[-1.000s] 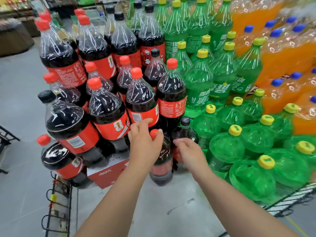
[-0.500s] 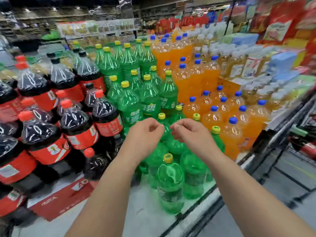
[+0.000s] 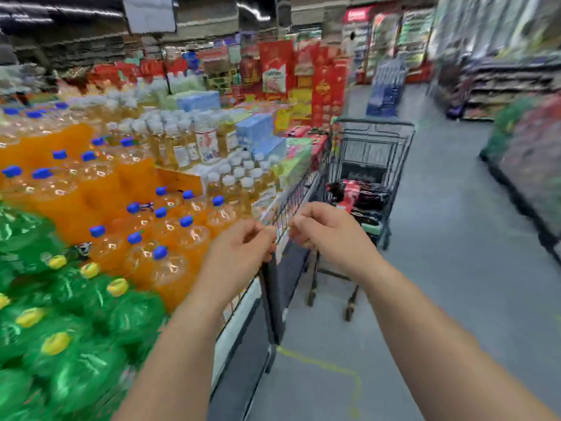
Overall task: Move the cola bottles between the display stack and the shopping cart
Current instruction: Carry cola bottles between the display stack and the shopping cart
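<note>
Now stack's gone, you face cart (image 3: pixel 376 124); L hand (image 3: pixel 243 249) & R hand (image 3: pixel 328 232) curled, empty, so cola (image 3: pixel 358 192) inside prob. next.

A: What does the room look like?
B: A supermarket aisle, blurred. The grey floor (image 3: pixel 440 299) has a thin yellow line (image 3: pixel 328 364) across it.
A: And around it?
B: Stocked shelves (image 3: pixel 510 86) line the right side. Tall red boxes (image 3: pixel 328 86) stand farther back. A pale sign (image 3: pixel 148 12) hangs from the dark ceiling (image 3: pixel 212 13).
</note>
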### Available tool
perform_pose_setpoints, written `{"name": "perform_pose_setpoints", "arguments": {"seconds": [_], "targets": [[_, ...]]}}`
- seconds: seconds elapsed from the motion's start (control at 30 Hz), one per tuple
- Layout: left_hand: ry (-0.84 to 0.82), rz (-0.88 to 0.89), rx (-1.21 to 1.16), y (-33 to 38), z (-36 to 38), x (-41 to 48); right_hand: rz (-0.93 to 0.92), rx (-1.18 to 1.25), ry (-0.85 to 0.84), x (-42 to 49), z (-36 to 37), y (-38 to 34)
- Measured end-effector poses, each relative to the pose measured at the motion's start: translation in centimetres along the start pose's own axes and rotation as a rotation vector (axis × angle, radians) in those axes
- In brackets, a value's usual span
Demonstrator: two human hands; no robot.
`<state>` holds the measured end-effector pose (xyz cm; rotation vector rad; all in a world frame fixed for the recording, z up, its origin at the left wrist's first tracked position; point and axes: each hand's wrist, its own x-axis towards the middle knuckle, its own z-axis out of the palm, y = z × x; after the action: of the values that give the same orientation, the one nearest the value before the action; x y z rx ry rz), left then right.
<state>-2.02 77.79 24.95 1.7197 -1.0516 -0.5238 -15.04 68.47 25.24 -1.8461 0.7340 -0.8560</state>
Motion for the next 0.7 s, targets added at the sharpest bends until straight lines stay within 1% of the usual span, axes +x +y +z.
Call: {"name": "perform_pose_setpoints", "arguments": {"seconds": [0.13, 0.3, 0.53, 0.7], "targets": [[-0.110, 0.007, -0.021, 1.2, 6.8, 5.8, 0.069, 0.011, 0.112, 2.6, -6.3, 4.3], [-0.178, -0.025, -0.056, 1.6, 13.8, 15.2, 0.132, -0.001, 0.192, 8.5, -11.9, 9.3], [-0.265, -0.011, -0.018, 3.7, 20.5, 28.8, 0.222, -0.067, 0.210, 19.7, -18.5, 14.4], [-0.295, 0.000, 0.027, 4.6, 25.4, 36.5, 0.248, -0.084, 0.245, 25.6, -23.3, 17.6]]}}
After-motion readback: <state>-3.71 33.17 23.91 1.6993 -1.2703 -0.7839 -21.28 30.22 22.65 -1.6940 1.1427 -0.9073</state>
